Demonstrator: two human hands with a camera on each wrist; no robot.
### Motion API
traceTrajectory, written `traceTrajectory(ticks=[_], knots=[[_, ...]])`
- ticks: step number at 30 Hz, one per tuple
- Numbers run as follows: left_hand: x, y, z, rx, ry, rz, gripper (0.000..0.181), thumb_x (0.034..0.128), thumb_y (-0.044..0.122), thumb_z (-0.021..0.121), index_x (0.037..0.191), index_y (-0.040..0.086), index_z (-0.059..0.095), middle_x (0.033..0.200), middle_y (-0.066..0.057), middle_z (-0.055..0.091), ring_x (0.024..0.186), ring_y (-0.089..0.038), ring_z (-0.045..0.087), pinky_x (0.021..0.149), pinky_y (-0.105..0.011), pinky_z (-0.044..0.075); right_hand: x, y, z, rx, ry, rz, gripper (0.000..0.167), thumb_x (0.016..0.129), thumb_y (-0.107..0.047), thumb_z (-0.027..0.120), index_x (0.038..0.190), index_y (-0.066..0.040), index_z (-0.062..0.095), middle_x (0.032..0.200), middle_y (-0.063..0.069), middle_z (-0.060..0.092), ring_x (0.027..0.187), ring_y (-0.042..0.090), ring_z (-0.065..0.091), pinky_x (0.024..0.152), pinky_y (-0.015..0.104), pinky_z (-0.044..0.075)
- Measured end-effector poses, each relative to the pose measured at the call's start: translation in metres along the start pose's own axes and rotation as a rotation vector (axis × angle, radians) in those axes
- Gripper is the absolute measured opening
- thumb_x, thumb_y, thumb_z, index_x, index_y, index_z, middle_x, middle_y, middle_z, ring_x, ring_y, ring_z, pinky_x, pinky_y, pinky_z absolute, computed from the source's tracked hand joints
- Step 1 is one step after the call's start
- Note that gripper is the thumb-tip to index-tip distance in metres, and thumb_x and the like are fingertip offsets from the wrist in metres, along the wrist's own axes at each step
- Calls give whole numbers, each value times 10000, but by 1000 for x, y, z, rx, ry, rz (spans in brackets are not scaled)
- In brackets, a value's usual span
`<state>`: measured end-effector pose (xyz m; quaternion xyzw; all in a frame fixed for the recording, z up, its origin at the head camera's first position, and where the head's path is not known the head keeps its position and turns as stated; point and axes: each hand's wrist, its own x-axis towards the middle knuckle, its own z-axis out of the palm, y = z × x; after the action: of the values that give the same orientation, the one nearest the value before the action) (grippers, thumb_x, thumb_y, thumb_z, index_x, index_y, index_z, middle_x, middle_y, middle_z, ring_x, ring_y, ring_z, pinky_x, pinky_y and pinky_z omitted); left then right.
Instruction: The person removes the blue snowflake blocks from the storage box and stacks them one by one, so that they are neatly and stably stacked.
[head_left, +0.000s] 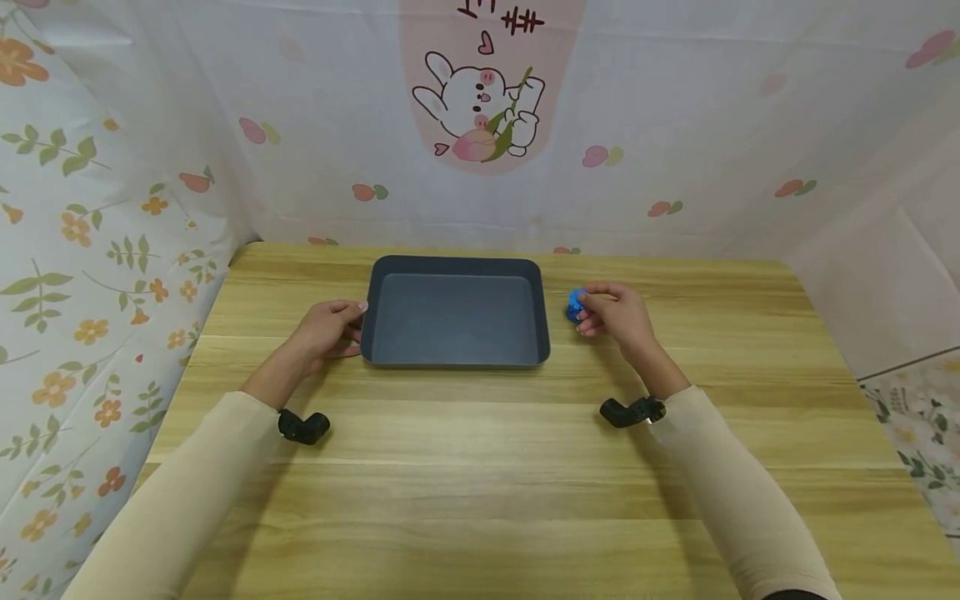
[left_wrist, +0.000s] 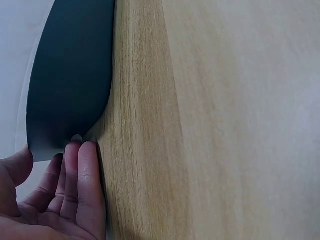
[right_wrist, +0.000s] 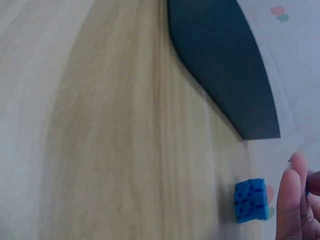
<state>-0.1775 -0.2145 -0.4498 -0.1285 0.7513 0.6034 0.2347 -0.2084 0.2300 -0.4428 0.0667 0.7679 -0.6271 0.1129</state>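
A dark grey rectangular baking tray (head_left: 457, 358) lies on the wooden table. My left hand (head_left: 330, 329) grips its left end, thumb at the upper rim and fingertips by the lower edge; the left wrist view shows this hand (left_wrist: 65, 195) against the tray's wall (left_wrist: 70, 75). To the right of the tray, my right hand (head_left: 615, 317) pinches a small blue piece (head_left: 577, 297), mostly hidden by the fingers. A blue block with dark pits (right_wrist: 251, 201) appears beside the right fingertips (right_wrist: 289, 200) in the right wrist view, apart from them.
The wood-grain table (head_left: 465, 483) stretches in front of the tray. Behind it hangs a white cloth (head_left: 315, 108) with a rabbit print, and a flowered cloth (head_left: 90, 250) is on the left. A black wrist mount (head_left: 303, 427) sticks out below each hand.
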Motion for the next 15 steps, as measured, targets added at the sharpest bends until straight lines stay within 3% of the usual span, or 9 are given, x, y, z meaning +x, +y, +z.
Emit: traceTrajectory(ticks=[8, 15], knots=[[0, 1, 2, -2, 0, 10, 543, 1021, 407, 486, 1396, 14, 479, 958, -37, 572, 753, -76, 599, 726, -257, 568, -1, 10, -3, -20, 70, 56, 413, 968, -197, 626, 1294, 44, 548, 669, 28, 663, 512, 120, 655, 546, 295, 576], [-1, 1, 2, -5, 3, 10, 531, 1026, 394, 479, 1384, 3, 481, 937, -25, 571, 749, -76, 594, 717, -249, 565, -3, 8, -2, -6, 58, 79, 398, 971, -168, 617, 1297, 49, 547, 657, 25, 657, 522, 124, 664, 559, 303, 580]])
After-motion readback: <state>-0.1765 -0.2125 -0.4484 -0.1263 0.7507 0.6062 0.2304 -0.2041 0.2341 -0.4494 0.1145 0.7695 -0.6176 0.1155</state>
